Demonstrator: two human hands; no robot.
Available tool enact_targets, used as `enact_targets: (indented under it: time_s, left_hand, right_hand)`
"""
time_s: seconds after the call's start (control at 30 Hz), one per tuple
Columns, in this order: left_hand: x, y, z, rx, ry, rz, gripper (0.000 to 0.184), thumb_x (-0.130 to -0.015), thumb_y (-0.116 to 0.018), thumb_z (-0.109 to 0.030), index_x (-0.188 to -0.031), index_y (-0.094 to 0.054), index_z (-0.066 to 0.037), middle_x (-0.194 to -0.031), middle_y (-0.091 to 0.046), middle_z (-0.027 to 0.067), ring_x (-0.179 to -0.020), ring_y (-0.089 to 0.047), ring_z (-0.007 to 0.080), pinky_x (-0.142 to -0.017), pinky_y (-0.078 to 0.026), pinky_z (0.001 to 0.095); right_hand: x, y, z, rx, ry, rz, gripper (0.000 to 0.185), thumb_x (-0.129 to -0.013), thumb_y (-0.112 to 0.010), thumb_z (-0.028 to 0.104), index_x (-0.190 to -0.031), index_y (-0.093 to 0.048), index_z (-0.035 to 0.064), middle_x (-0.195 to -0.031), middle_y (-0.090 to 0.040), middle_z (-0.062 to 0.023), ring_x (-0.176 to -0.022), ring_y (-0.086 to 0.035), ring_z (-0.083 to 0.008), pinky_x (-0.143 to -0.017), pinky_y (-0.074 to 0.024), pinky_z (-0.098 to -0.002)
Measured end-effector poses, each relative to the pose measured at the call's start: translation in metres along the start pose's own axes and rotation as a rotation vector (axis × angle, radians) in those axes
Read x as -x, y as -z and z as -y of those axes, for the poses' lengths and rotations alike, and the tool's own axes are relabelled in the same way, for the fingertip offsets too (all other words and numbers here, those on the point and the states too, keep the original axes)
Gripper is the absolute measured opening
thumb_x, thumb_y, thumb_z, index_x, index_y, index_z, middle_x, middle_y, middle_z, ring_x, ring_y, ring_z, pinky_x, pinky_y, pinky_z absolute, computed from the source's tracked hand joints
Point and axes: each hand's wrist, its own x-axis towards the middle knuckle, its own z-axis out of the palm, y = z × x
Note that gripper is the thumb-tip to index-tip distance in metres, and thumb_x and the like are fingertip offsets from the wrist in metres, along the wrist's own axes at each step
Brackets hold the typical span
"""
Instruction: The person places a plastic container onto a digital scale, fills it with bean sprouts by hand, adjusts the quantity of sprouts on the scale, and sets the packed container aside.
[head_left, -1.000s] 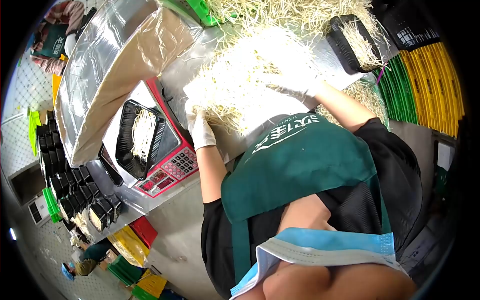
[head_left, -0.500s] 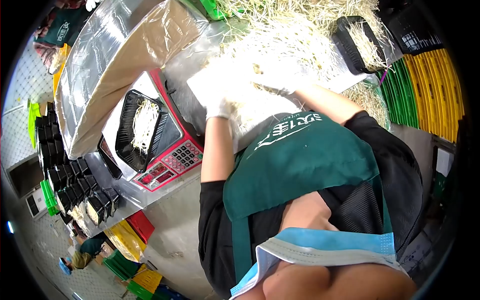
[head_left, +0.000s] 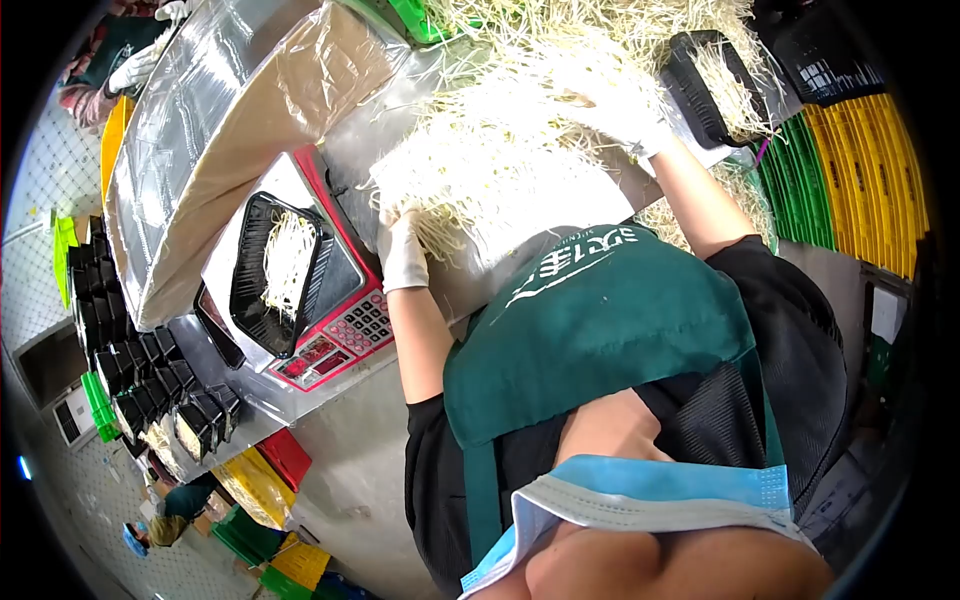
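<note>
My left hand (head_left: 403,252), in a white glove, is at the near left edge of a heap of bean sprouts (head_left: 490,170). Its fingertips touch the sprouts and partly merge with them in the glare, so their grip is unclear. Farther up and to the right, my right hand (head_left: 622,118), also gloved, lies over the sprouts with fingers stretched out. A black tray (head_left: 275,270) with some sprouts in it rests on a red and white weighing scale (head_left: 345,330), left of my left hand. Another black tray of sprouts (head_left: 715,85) stands just beyond my right hand.
Stacked black trays (head_left: 150,375) fill the far left of the metal table. Clear plastic film over brown sheeting (head_left: 250,130) rises behind the scale. Green crates (head_left: 795,185) and yellow crates (head_left: 865,185) stand at right. A co-worker's gloved hand (head_left: 140,68) shows at upper left.
My hands have moved apart: the left came nearer and left, the right went farther and right. More of the sprout heap shows between them. The co-worker's gloved hand has come into view.
</note>
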Motion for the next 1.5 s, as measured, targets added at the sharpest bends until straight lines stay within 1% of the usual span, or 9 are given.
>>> enact_targets:
  time_s: [0.03, 0.13, 0.3, 0.5, 0.83, 1.1, 1.2, 1.33, 1.5]
  left_hand:
    - [0.008, 0.006, -0.005, -0.185, -0.012, -0.012, 0.034, -0.085, -0.057, -0.006, -0.117, -0.051, 0.0, -0.104, -0.061, 0.0119, -0.095, -0.06, 0.0234, -0.084, -0.05, 0.0332]
    - [0.052, -0.009, -0.007, -0.919, -0.325, -0.164, 0.08, -0.088, -0.06, -0.024, -0.145, -0.012, 0.004, -0.153, -0.012, 0.0215, -0.143, -0.011, 0.0283, -0.116, -0.008, 0.0339]
    - [0.097, -0.004, 0.032, -1.159, -0.609, -0.264, 0.088, -0.083, -0.065, -0.023, -0.144, -0.008, 0.006, -0.145, -0.019, 0.0331, -0.135, -0.022, 0.0444, -0.111, -0.02, 0.0459]
    - [0.061, -0.012, 0.044, -0.903, -0.84, -0.185, 0.083, -0.087, -0.055, -0.017, -0.146, 0.0, 0.005, -0.151, -0.011, 0.0274, -0.14, -0.017, 0.0368, -0.114, -0.013, 0.0411]
    - [0.065, -0.001, 0.048, -1.259, -0.652, -0.374, 0.097, -0.082, -0.058, -0.047, -0.147, -0.002, 0.0, -0.147, -0.016, 0.0305, -0.136, -0.02, 0.0455, -0.111, -0.018, 0.0493]
    - [0.017, -0.002, 0.052, -1.172, -0.519, -0.46, 0.087, -0.089, -0.051, -0.045, -0.146, -0.006, 0.002, -0.148, -0.01, 0.0319, -0.138, -0.015, 0.0444, -0.113, -0.014, 0.0473]
    - [-0.014, -0.014, 0.066, -0.949, -0.743, -0.331, 0.076, -0.092, -0.049, -0.04, -0.147, -0.014, -0.001, -0.148, -0.016, 0.0294, -0.138, -0.015, 0.0432, -0.111, -0.011, 0.0533]
    - [-0.01, -0.037, 0.054, -0.96, -0.791, -0.199, 0.069, -0.092, -0.048, -0.036, -0.144, -0.02, 0.0, -0.146, -0.022, 0.0271, -0.136, -0.019, 0.0402, -0.111, -0.013, 0.0505]
    - [-0.011, -0.056, 0.039, -1.188, -0.749, -0.13, 0.057, -0.094, -0.048, -0.027, -0.14, -0.029, 0.0, -0.142, -0.032, 0.0233, -0.132, -0.027, 0.0352, -0.11, -0.018, 0.0458]
  right_hand:
    - [0.004, 0.005, 0.012, 0.215, 0.024, -0.101, 0.061, -0.089, -0.053, 0.047, -0.136, -0.045, 0.0075, -0.14, -0.045, -0.0134, -0.131, -0.039, -0.029, -0.109, -0.0287, -0.0399]
    - [0.018, -0.004, 0.026, 0.37, 0.091, -0.263, 0.058, -0.089, -0.055, 0.044, -0.135, -0.046, 0.0107, -0.139, -0.045, -0.014, -0.13, -0.038, -0.0303, -0.109, -0.0283, -0.0402]
    - [0.034, -0.021, 0.032, 0.145, 0.296, -0.423, 0.052, -0.086, -0.062, 0.032, -0.131, -0.05, 0.0074, -0.134, -0.05, -0.0139, -0.126, -0.043, -0.0301, -0.107, -0.0311, -0.0423]
    - [-0.014, -0.062, 0.084, 0.033, 0.422, -0.213, 0.038, -0.089, -0.057, 0.026, -0.123, -0.058, 0.0102, -0.126, -0.055, -0.0143, -0.115, -0.051, -0.0303, -0.098, -0.0388, -0.0407]
    - [-0.066, -0.1, 0.157, 0.058, 0.313, 0.083, 0.035, -0.081, -0.059, 0.036, -0.091, -0.068, 0.0035, -0.081, -0.065, -0.0193, -0.072, -0.061, -0.0311, -0.067, -0.0494, -0.0404]
    - [-0.074, -0.101, 0.129, -0.142, 0.037, -0.057, 0.038, -0.084, -0.062, 0.034, -0.106, -0.064, 0.0036, -0.078, -0.065, -0.0096, -0.081, -0.064, -0.0217, -0.067, -0.0499, -0.0366]
    - [-0.052, -0.034, 0.116, -0.603, 0.106, 0.183, 0.046, -0.084, -0.063, 0.039, -0.114, -0.062, 0.0043, -0.093, -0.066, -0.0061, -0.087, -0.058, -0.0147, -0.073, -0.0481, -0.0312]
    - [0.018, 0.048, 0.089, -0.944, 0.156, -0.079, 0.045, -0.082, -0.067, 0.025, -0.118, -0.059, -0.0004, -0.112, -0.064, -0.0092, -0.093, -0.057, -0.0091, -0.081, -0.0449, -0.0233]
    - [0.149, 0.11, -0.003, -1.018, -0.063, -0.256, 0.049, -0.083, -0.064, 0.016, -0.127, -0.048, -0.0018, -0.122, -0.057, -0.0146, -0.108, -0.058, -0.0204, -0.092, -0.0475, -0.0315]
